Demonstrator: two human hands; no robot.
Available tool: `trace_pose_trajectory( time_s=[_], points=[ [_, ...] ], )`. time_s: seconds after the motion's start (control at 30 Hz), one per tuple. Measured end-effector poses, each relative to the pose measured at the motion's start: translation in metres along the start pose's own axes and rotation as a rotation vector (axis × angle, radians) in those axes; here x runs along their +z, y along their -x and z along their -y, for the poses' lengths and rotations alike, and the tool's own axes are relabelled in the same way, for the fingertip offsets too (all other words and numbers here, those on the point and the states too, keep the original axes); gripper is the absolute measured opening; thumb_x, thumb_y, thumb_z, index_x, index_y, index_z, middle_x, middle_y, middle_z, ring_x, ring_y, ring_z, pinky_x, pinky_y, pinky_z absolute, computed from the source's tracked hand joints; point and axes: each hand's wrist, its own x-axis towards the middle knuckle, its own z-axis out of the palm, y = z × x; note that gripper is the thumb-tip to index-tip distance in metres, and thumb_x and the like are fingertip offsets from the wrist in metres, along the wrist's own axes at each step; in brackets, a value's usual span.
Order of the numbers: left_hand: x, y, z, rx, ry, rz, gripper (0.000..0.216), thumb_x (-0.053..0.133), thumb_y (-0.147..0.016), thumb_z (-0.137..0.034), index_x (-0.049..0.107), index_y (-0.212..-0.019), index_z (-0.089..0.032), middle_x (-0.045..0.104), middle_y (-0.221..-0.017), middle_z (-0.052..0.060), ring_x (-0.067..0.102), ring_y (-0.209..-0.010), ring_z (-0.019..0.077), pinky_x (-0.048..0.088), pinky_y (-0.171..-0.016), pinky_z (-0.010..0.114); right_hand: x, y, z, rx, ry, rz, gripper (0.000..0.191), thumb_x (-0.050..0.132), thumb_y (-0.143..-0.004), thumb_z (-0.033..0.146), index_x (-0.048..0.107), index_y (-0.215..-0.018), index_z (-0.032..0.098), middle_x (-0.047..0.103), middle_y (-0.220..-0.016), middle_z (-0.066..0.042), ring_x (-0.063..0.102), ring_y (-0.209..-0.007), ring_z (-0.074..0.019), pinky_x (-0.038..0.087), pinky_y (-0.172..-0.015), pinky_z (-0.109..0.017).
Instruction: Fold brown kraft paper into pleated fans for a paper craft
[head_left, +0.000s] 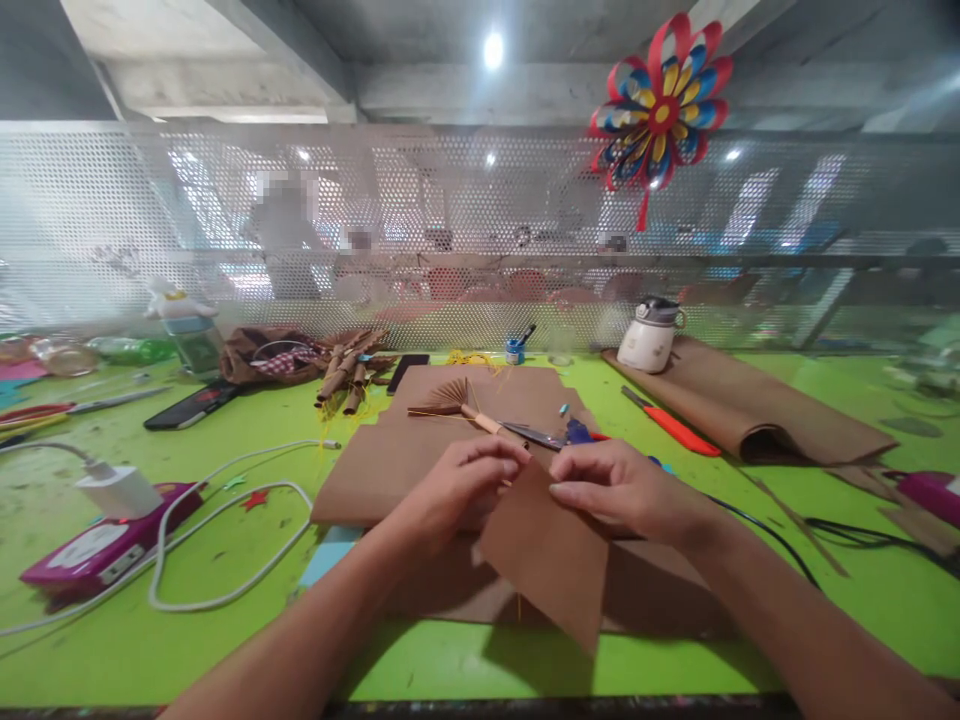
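- Forearms [300, 630], bare; left hand [466, 482] and right hand [634, 487], fingers pinching a brown paper piece [551, 540] above the green table [127, 660], surface speckled.
- Concrete ceiling [420, 45]: over table.
- Perforated screen [465, 200]: along table's far side.
- Brown paper roll [750, 400]: table's right.
- Purple power strip [97, 552]: table's left.

A brown paper roll [727, 395], scissors [534, 436] and a flower ornament [662, 113] mark this as a craft workshop.

From here I see a pale perforated see-through metal screen [465, 180] standing behind a bright-green flat tabletop [427, 668]. Above the screen run grey concrete beams [292, 50] and a glaring white ceiling light [493, 50]; blurred reddish rounded shapes [444, 284] show through it.
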Motion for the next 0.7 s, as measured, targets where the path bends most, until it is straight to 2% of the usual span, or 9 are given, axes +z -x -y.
trace_pose_trajectory(
  time_s=[0.07, 0.13, 0.23, 0.33, 0.43, 0.57, 0.7],
  points=[
    [0.000, -0.003, -0.004, 0.034, -0.077, -0.027, 0.026, 0.056, -0.080, -0.036, 0.065, -0.090, -0.014, 0.063, -0.082, 0.005, 0.055, -0.073, 0.0138, 0.041, -0.064, 0.023, -0.001, -0.002, -0.001, 0.031, 0.113, 0.040, 0.020, 0.059, -0.081, 0.035, 0.064, -0.074, 0.016, 0.049, -0.057, 0.003, 0.039, -0.051, -0.0080, 0.030, -0.047, -0.021],
    [0.002, -0.006, -0.003, 0.058, -0.220, -0.015, 0.028, 0.060, -0.078, -0.038, 0.066, -0.084, -0.012, 0.062, -0.075, 0.004, 0.053, -0.068, 0.0122, 0.039, -0.060, 0.021, 0.000, -0.004, -0.002, 0.021, 0.198, 0.025, 0.019, 0.058, -0.080, 0.032, 0.065, -0.072, 0.016, 0.052, -0.059, 0.002, 0.042, -0.054, -0.0091, 0.032, -0.050, -0.022],
    [0.005, -0.010, 0.005, 0.058, -0.367, -0.062, 0.024, 0.066, -0.073, -0.036, 0.063, -0.076, -0.012, 0.054, -0.057, -0.002, 0.044, -0.050, 0.0073, 0.031, -0.047, 0.019, 0.002, -0.009, -0.005, 0.024, 0.241, -0.067, 0.019, 0.060, -0.078, 0.032, 0.066, -0.069, 0.016, 0.057, -0.062, 0.001, 0.048, -0.060, -0.0113, 0.035, -0.055, -0.023],
    [0.004, -0.013, 0.011, 0.037, -0.330, -0.159, 0.023, 0.065, -0.073, -0.036, 0.059, -0.074, -0.014, 0.043, -0.046, -0.007, 0.032, -0.039, 0.0045, 0.022, -0.040, 0.018, 0.001, -0.011, -0.008, 0.056, 0.176, -0.166, 0.016, 0.064, -0.075, 0.031, 0.066, -0.071, 0.016, 0.059, -0.064, 0.001, 0.050, -0.061, -0.0119, 0.037, -0.057, -0.024],
    [0.002, -0.014, 0.010, 0.048, -0.254, -0.193, 0.024, 0.067, -0.071, -0.035, 0.057, -0.073, -0.014, 0.045, -0.048, -0.007, 0.033, -0.040, 0.0037, 0.022, -0.040, 0.017, -0.001, -0.011, -0.009, 0.057, 0.072, -0.238, 0.014, 0.067, -0.072, 0.030, 0.067, -0.075, 0.017, 0.060, -0.068, 0.001, 0.052, -0.063, -0.0120, 0.039, -0.061, -0.025],
    [0.002, -0.014, 0.007, 0.005, -0.195, -0.205, 0.022, 0.065, -0.073, -0.034, 0.056, -0.078, -0.015, 0.049, -0.053, -0.006, 0.038, -0.041, 0.0046, 0.026, -0.041, 0.018, -0.001, -0.011, -0.010, 0.046, -0.079, -0.257, 0.016, 0.069, -0.069, 0.028, 0.068, -0.080, 0.016, 0.061, -0.073, 0.000, 0.054, -0.069, -0.0128, 0.040, -0.064, -0.025],
    [0.003, -0.014, 0.006, 0.113, -0.275, -0.208, 0.015, 0.065, -0.071, -0.025, 0.059, -0.079, -0.013, 0.057, -0.065, -0.001, 0.050, -0.058, 0.0086, 0.039, -0.056, 0.021, 0.000, -0.011, -0.011, 0.014, -0.142, -0.276, 0.014, 0.071, -0.068, 0.026, 0.069, -0.078, 0.016, 0.059, -0.071, 0.001, 0.052, -0.067, -0.0113, 0.040, -0.063, -0.024]
  ],
)
